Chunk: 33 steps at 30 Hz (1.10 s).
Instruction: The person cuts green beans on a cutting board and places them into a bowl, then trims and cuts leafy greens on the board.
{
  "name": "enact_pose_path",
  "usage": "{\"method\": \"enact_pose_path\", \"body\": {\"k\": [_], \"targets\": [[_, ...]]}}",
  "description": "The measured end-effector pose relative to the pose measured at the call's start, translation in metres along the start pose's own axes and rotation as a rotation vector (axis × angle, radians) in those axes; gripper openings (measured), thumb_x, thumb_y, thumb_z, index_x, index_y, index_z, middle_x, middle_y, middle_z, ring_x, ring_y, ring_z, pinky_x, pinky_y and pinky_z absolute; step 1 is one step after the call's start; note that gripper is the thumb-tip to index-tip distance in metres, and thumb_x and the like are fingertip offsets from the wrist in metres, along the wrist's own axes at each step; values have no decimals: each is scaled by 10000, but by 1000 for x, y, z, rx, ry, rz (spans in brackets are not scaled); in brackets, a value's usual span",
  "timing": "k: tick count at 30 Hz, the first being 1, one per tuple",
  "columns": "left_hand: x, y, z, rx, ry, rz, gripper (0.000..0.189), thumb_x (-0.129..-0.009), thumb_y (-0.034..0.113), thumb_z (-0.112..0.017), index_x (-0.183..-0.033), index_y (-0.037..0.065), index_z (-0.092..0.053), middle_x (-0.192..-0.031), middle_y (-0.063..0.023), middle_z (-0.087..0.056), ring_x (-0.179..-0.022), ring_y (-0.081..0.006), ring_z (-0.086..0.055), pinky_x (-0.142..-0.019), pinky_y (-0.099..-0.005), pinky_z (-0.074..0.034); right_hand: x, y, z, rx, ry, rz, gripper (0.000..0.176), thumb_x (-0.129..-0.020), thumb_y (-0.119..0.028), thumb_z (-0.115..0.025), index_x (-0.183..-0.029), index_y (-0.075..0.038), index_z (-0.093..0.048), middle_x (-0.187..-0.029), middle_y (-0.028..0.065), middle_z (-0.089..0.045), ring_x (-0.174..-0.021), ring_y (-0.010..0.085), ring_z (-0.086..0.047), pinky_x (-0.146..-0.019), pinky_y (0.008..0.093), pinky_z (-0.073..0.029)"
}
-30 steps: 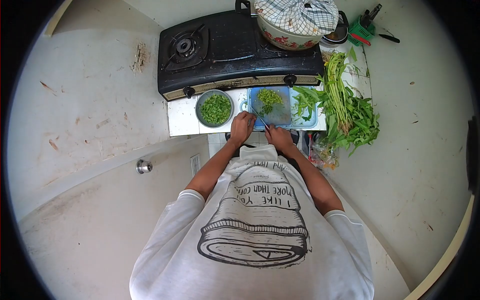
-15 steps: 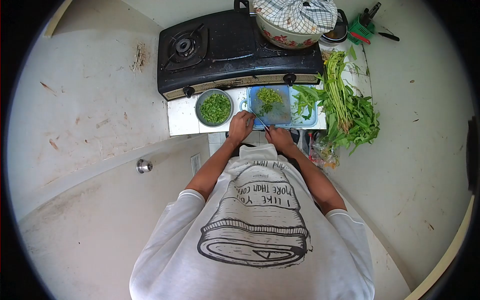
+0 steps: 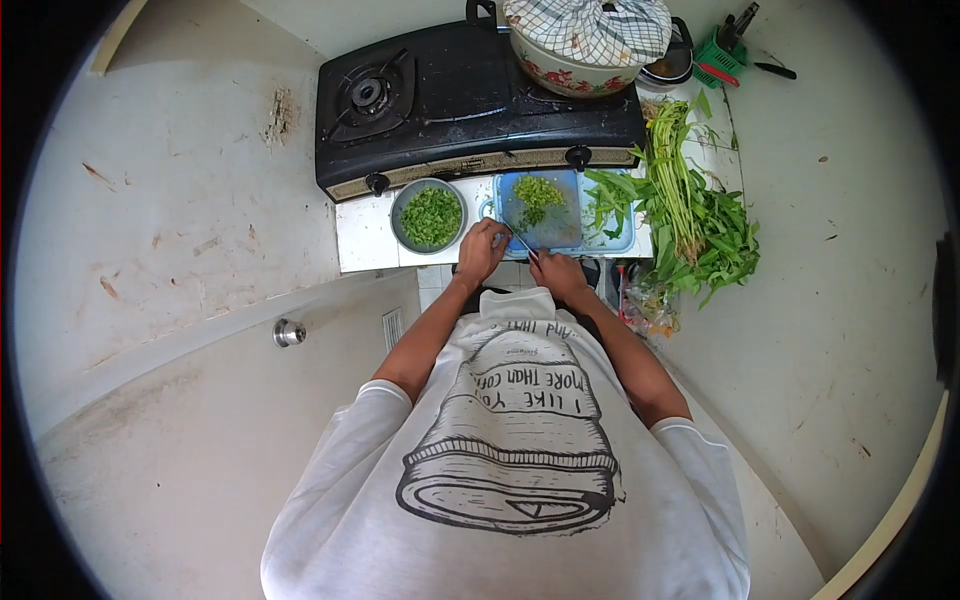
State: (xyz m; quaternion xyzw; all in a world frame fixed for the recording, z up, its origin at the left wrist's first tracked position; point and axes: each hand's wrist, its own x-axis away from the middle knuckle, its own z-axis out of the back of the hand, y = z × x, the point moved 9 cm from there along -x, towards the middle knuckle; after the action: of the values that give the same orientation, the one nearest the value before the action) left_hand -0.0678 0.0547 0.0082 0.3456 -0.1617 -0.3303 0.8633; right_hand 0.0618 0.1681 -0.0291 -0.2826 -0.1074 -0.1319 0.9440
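My right hand (image 3: 559, 273) is wrapped round the handle of a knife (image 3: 520, 241), whose blade slants up and left over the near left corner of a blue cutting board (image 3: 562, 232). Beside the blade tip, my left hand (image 3: 484, 247) has its fingers bent together at the board's edge; what they hold, if anything, is too small to tell. Chopped greens (image 3: 538, 193) lie in a loose pile on the board. To the left stands a grey bowl (image 3: 396, 226) full of chopped green leaves (image 3: 431, 217).
A black two-burner stove (image 3: 455, 100) is behind the board, bearing a cloth-covered flowered pot (image 3: 570, 74). Long leafy stems (image 3: 680, 180) lie at the right. A green basket (image 3: 717, 58) with utensils and a black-handled knife (image 3: 776, 71) are at the back right.
My left hand has shifted very slightly at the board's edge. The knife and the greens look almost the same.
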Motion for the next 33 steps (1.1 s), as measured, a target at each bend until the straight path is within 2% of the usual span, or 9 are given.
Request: {"method": "enact_pose_path", "body": {"k": [2, 5, 8, 17, 20, 33], "targets": [[-1, -5, -5, 20, 15, 6, 81, -858, 96, -728, -936, 86, -749, -975, -88, -689, -911, -310, -667, -817, -417, -534, 2, 1, 2, -10, 7, 18, 365, -977, -331, -584, -1023, 28, -629, -704, 257, -689, -680, 461, -704, -673, 557, -585], [-1, -3, -4, 56, 20, 46, 75, -850, 107, -731, -920, 82, -739, -972, -87, -685, -897, -302, -666, -813, -417, -531, 5, 6, 2, -7, -90, -64, 394, -991, -345, -557, -1088, 30, -631, -837, 276, -721, -800, 458, -726, -768, 561, -585], [0, -3, -3, 23, 88, -37, 96, -841, 119, -733, -929, 82, -739, -972, -83, -682, -849, -292, -663, -789, -413, -533, 9, 4, 13, 24, -89, -91, 395, -990, -344, -562, -1081, 33, -633, -826, 278, -717, -796, 457, -726, -759, 559, -585], [-2, -7, -5, 67, 37, 58, 100, -843, 128, -724, -934, 89, -743, -962, -72, -688, -809, -279, -669, -750, -413, -539, 11, -1, 17, 31, -79, -80, 410, -986, -334, -565, -1126, 44, -639, -803, 277, -714, -773, 449, -727, -739, 547, -589], [-2, -8, -5, 48, 56, 25, 93, -843, 125, -722, -924, 85, -743, -944, -71, -688, -804, -277, -669, -741, -409, -537, 11, -4, 15, 41, -106, -48, 419, -990, -322, -559, -1156, 55, -636, -800, 268, -718, -763, 440, -730, -741, 542, -590], [-2, -5, -5, 95, 77, 20, 82, -849, 111, -719, -917, 74, -744, -926, -71, -686, -786, -275, -667, -740, -401, -541, 5, 0, 20, 50, -23, -86, 353, -984, -328, -572, -1060, 14, -616, -772, 264, -710, -745, 450, -722, -716, 566, -577]]}}
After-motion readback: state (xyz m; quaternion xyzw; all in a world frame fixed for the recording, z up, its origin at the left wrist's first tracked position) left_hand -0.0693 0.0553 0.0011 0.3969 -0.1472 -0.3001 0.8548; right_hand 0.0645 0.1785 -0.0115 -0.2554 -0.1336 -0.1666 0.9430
